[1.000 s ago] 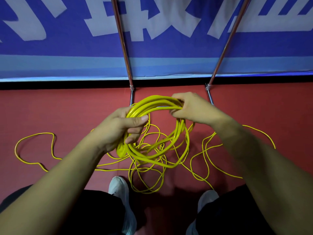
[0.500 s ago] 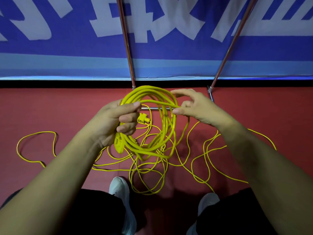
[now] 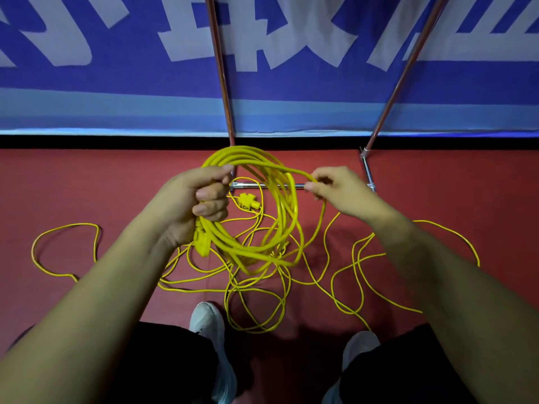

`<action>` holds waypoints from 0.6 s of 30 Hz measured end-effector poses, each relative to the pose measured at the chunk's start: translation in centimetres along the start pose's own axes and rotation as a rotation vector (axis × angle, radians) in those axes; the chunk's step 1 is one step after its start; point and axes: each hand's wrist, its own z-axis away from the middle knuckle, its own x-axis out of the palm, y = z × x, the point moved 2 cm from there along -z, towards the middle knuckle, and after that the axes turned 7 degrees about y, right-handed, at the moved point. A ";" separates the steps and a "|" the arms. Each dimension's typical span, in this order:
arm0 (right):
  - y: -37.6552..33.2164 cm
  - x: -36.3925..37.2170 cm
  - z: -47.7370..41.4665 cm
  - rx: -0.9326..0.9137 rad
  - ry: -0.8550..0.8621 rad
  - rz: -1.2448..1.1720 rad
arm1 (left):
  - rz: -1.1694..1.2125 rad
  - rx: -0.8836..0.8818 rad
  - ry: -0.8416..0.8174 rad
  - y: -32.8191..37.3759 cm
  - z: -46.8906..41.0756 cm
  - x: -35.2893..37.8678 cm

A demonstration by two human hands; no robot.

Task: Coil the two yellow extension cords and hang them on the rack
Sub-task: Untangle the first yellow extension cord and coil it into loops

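Observation:
My left hand (image 3: pixel 198 202) grips a coil of yellow extension cord (image 3: pixel 262 228) made of several loops, held above the red floor. A yellow plug (image 3: pixel 202 243) hangs below that hand. My right hand (image 3: pixel 338 188) pinches one strand of the same cord at the coil's right side. More yellow cord (image 3: pixel 364 258) lies loose and tangled on the floor beneath, with a yellow socket end (image 3: pixel 247 201) showing through the coil. The metal rack (image 3: pixel 224 83) stands just behind, its two poles rising and a low crossbar (image 3: pixel 262 186) partly hidden by the coil.
A blue banner (image 3: pixel 87 83) with white characters hangs behind the rack. A long loop of cord (image 3: pixel 64 249) trails to the left on the red floor (image 3: pixel 87 185). My two white shoes (image 3: pixel 208 322) stand at the bottom, close to the tangle.
My right hand has let go of the coil's top, moved right and taken a single strand. The coil in my left hand has risen and opened up, showing the socket end below.

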 end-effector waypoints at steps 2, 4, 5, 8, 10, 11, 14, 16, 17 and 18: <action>1.9 0.4 0.4 0.098 -0.172 0.043 | 0.089 0.043 0.015 0.6 -0.3 -0.4; 3.3 1.3 1.2 0.211 -0.324 -0.046 | 0.119 0.091 0.038 1.1 -0.4 -0.9; 3.5 1.9 1.5 0.268 -0.343 -0.116 | 0.128 0.113 0.055 1.2 -0.5 -1.1; 2.4 3.3 1.8 0.402 -0.206 -0.352 | 0.118 0.172 0.148 1.5 -0.9 -1.5; 0.5 3.5 1.6 0.343 -0.086 -0.332 | 0.070 0.203 0.240 1.4 -1.1 -1.8; -0.6 3.4 1.6 0.278 -0.042 -0.255 | 0.026 0.221 0.282 1.2 -1.2 -1.9; -3.8 1.9 1.7 0.059 -0.109 0.029 | -0.133 0.236 0.351 0.8 -1.1 -1.8; -5.6 1.0 2.3 -0.015 -0.344 0.132 | -0.242 0.196 0.337 0.4 -0.8 -1.5; -6.3 0.8 2.7 -0.020 -0.467 0.129 | -0.301 0.166 0.314 0.1 -0.7 -1.3; -6.8 0.7 3.1 -0.010 -0.566 0.087 | -0.345 0.128 0.281 -0.3 -0.5 -0.9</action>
